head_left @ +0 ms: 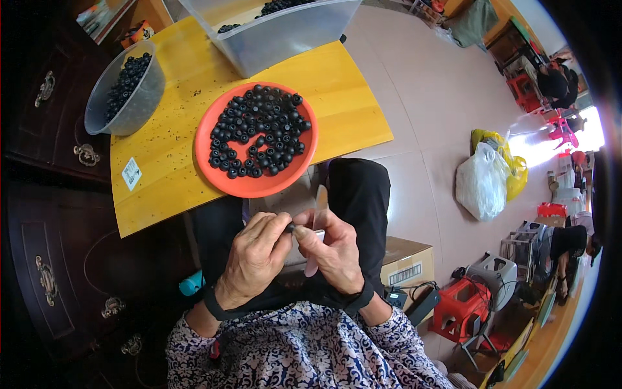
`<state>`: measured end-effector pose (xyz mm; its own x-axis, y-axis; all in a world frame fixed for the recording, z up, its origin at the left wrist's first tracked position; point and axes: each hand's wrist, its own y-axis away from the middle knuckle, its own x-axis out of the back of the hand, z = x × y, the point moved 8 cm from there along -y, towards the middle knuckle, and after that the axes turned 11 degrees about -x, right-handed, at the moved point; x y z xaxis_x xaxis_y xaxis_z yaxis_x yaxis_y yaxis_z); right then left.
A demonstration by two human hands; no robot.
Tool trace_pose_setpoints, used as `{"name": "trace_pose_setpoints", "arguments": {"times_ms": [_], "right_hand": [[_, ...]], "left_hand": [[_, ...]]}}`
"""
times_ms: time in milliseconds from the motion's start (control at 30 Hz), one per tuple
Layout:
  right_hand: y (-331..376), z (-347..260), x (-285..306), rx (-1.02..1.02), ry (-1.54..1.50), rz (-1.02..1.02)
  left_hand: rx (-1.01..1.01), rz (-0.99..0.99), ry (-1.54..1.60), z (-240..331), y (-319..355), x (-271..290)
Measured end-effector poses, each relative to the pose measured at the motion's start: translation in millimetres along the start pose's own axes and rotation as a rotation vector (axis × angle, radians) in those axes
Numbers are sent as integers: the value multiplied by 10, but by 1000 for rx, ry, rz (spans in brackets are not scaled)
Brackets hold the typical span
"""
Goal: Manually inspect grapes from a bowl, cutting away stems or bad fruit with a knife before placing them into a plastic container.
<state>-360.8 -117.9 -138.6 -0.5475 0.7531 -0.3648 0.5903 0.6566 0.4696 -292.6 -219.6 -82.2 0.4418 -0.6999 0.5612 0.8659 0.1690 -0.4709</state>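
Over my lap my two hands meet. My left hand [257,251] pinches a small black round part [289,227] between thumb and fingertips. Closed around a slim knife-like tool [321,196] is my right hand [337,253]; the flat end points up and a pale pink end [311,267] sticks out below. My right thumb is at the black part, and whether the tool's edge touches it is hidden. Just beyond my hands, an orange-red round plate [214,178] bears many similar black parts [259,123], several with a hole showing.
The plate stands on a yellow table [350,97] sprinkled with dark crumbs. A clear tub [152,87] and a larger clear bin [285,45] hold more black parts. Dark drawers [48,227] flank my left. To the right are a cardboard box [408,262], bags [483,181] and a red stool [459,308].
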Motion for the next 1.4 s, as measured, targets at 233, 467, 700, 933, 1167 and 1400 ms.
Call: {"name": "trace_pose_setpoints", "arguments": {"times_ms": [233, 467, 700, 933, 1167, 1400], "right_hand": [[-64, 123, 28, -40, -56, -19], [-91, 210, 49, -48, -174, -67], [147, -184, 133, 103, 357, 19], [438, -402, 89, 411, 810, 22], [635, -407, 134, 572, 1017, 176], [657, -390, 278, 731, 999, 321]], "left_hand": [[19, 4, -26, 6, 43, -41], [118, -22, 252, -153, 108, -67], [405, 37, 757, -217, 229, -117], [464, -8, 867, -165, 180, -265], [471, -5, 963, -98, 130, -402], [500, -74, 1013, -15, 116, -600]]}}
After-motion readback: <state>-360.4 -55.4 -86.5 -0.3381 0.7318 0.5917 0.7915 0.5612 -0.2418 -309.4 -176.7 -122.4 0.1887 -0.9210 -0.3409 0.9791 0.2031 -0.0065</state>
